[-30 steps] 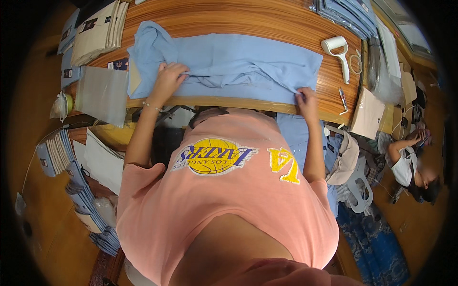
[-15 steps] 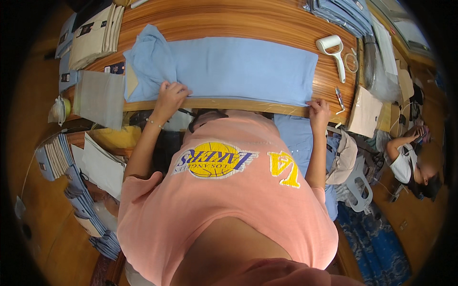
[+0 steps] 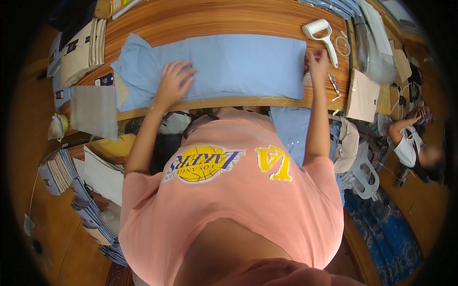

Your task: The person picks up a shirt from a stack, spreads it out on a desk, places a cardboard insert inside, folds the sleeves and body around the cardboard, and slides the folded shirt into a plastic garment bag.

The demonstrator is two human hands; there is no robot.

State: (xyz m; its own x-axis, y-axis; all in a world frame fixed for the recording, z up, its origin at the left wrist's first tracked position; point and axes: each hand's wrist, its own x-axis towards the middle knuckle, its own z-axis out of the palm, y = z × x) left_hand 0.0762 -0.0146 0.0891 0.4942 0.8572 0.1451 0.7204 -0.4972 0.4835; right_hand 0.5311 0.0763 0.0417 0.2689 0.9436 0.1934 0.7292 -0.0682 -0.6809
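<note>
A light blue cloth garment (image 3: pixel 234 64) lies in a long folded strip along the near side of the wooden table. Its left end is bunched up, with a beige flat piece (image 3: pixel 122 91) showing at the near corner there. My left hand (image 3: pixel 175 85) is over the cloth just right of the bunched part, fingers spread and holding nothing. Beside the garment's right edge is my right hand (image 3: pixel 317 64), its fingers bent, slightly apart and a little blurred. Nothing shows between them.
A white lint roller (image 3: pixel 322 33), a ring of clear tape (image 3: pixel 342 45) and a small pen-like tool (image 3: pixel 334 86) lie at right. Clear plastic bags (image 3: pixel 95 112) overhang the table's left front. Folded beige garments (image 3: pixel 78 52) are stacked behind them. Someone (image 3: pixel 410 138) sits at far right.
Both hands have left the garment's near edge and moved away from me, the left over the cloth, the right along its right end. The right hand's pinch on the corner has come undone.
</note>
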